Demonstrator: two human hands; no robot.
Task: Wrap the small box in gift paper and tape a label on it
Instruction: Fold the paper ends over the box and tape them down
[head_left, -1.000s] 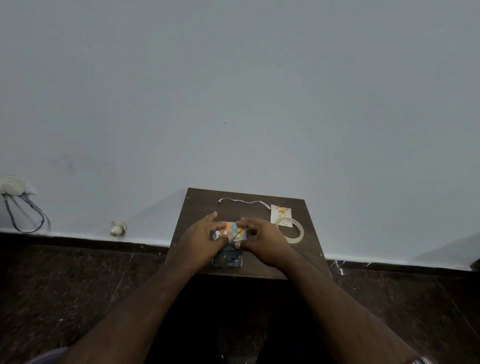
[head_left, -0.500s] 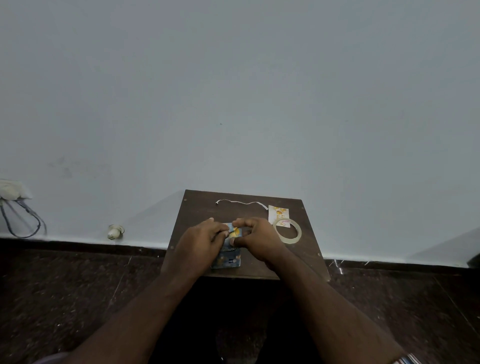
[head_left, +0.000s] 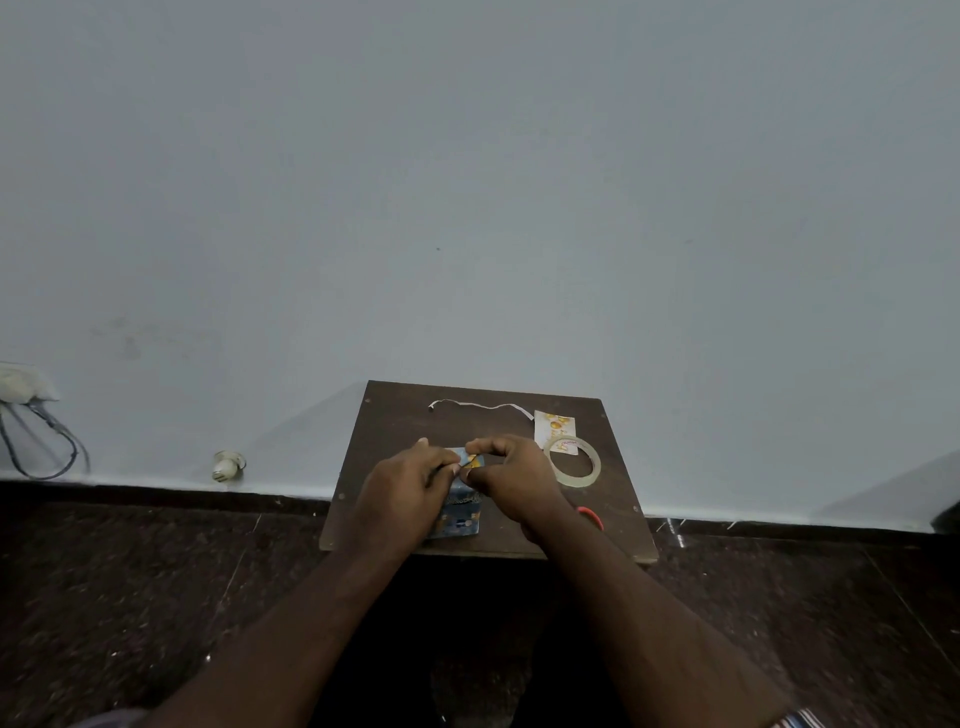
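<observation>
Here both hands, left hand (head_left: 402, 488) and right hand (head_left: 511, 480), pinch with curled fingers the small box in blue-and-orange patterned gift paper (head_left: 462, 499) mid dark brown wooden worktop (head_left: 395, 415), clear tape ring (head_left: 575, 462) near right.

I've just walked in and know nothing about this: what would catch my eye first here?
Two bare hands, left hand and right hand, meet at the middle of a small dark table, folding colourful gift paper between them. Right of them a clear tape roll lies partly over a printed label.
</observation>
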